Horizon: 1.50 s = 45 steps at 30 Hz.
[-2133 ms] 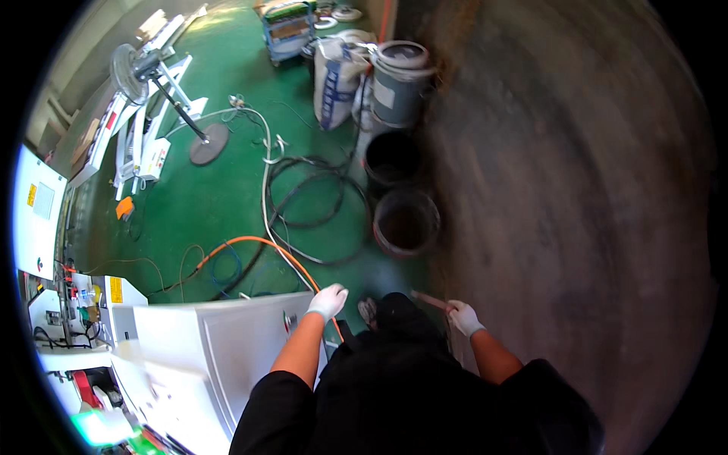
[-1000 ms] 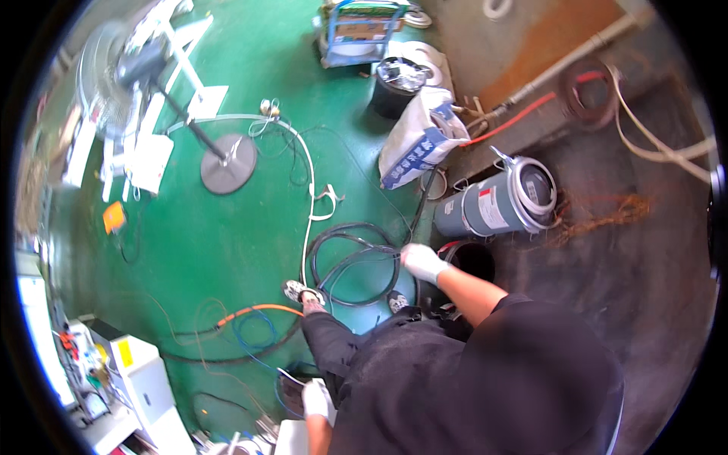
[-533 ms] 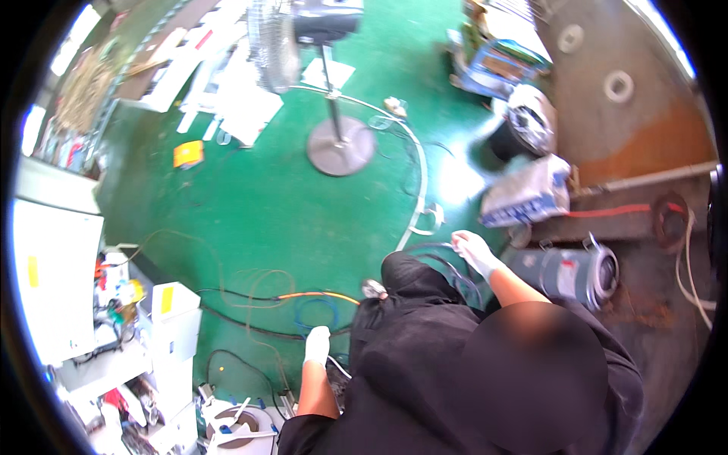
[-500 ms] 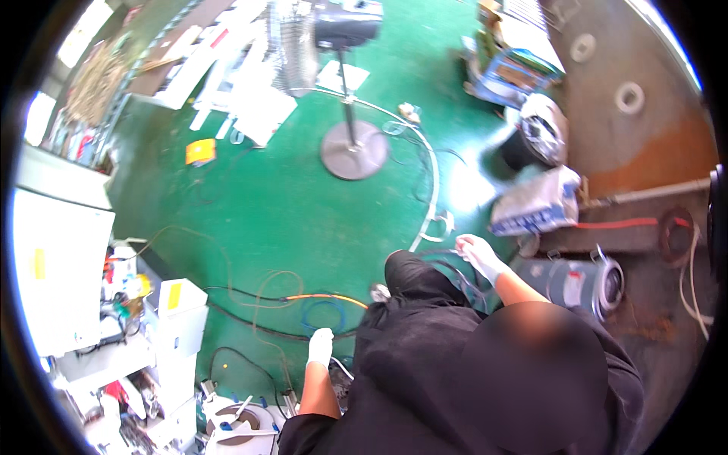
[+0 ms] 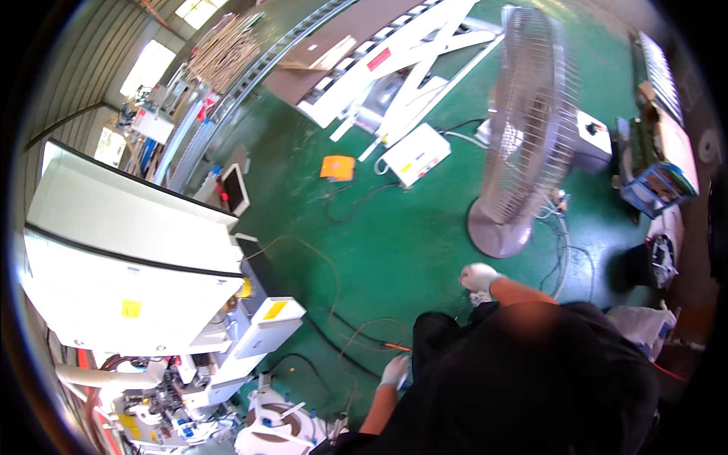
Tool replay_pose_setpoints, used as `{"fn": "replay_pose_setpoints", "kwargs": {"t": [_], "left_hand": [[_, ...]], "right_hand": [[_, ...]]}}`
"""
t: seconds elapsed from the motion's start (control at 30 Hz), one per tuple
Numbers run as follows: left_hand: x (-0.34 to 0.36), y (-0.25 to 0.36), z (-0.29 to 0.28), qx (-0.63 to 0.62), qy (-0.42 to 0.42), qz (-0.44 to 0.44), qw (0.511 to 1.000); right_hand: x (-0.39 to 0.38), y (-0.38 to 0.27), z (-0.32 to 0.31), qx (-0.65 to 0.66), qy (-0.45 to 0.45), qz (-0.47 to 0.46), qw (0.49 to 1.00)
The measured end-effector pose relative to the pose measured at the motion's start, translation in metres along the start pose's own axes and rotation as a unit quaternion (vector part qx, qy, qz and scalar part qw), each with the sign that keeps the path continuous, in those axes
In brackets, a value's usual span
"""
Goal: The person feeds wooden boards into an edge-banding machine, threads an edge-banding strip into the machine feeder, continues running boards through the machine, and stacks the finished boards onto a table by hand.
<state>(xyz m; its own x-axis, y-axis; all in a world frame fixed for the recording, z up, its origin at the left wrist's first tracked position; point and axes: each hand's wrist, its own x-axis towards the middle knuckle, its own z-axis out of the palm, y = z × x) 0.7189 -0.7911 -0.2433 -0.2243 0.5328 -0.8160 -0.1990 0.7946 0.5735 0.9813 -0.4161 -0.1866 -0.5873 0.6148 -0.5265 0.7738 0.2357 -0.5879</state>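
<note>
My right hand [image 5: 478, 277], in a white glove, is curled closed just in front of the round base [image 5: 500, 231] of a standing fan [image 5: 531, 114], above my shoe; what it holds, if anything, is too small to make out. My left hand [image 5: 394, 370], also gloved, hangs low beside my dark-clothed leg, fingers together, its contents hidden. Near it an orange hose [image 5: 396, 346], dark cables and thin wires lie on the green floor [image 5: 379, 280].
White machine cabinets [image 5: 129, 303] stand at left, a white reel [image 5: 265, 425] below. Ahead are a white frame [image 5: 356, 83], a controller box [image 5: 415, 154] and an orange object [image 5: 337, 167]. A blue cart [image 5: 652, 182], black bin [image 5: 637, 265] and sack [image 5: 637, 326] are at right.
My view has swung left toward the fan and cabinets. The grey drums have gone out of sight. Both hands have moved with my body, the right now in front of the fan base.
</note>
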Motion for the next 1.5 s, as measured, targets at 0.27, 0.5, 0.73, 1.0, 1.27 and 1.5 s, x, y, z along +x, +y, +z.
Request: {"fn": "replay_pose_setpoints", "kwargs": {"t": [0.27,0.5,0.73,1.0,1.27,1.5], "left_hand": [[0.027,0.208,0.02,0.043,0.16,0.195,0.967],[0.029,0.404,-0.09,-0.056,0.25,0.351,0.901],[0.026,0.525,-0.133,-0.157,0.348,0.41,0.828],[0.06,0.537,-0.1,-0.083,0.603,0.138,0.781],[0.097,0.565,-0.073,0.133,0.787,-0.07,0.599],[0.109,0.583,-0.098,0.092,0.851,-0.009,0.516]], "right_hand": [[0.234,-0.17,-0.08,0.07,0.025,-0.139,0.988],[0.34,-0.243,-0.117,0.469,-0.217,0.035,0.856],[0.456,-0.403,-0.196,0.532,-0.168,-0.062,0.827],[0.596,-0.568,-0.265,0.575,-0.181,-0.194,0.774],[0.501,-0.775,-0.252,0.46,-0.329,-0.49,0.663],[0.333,-0.819,-0.16,0.116,-0.603,-0.598,0.515]]}}
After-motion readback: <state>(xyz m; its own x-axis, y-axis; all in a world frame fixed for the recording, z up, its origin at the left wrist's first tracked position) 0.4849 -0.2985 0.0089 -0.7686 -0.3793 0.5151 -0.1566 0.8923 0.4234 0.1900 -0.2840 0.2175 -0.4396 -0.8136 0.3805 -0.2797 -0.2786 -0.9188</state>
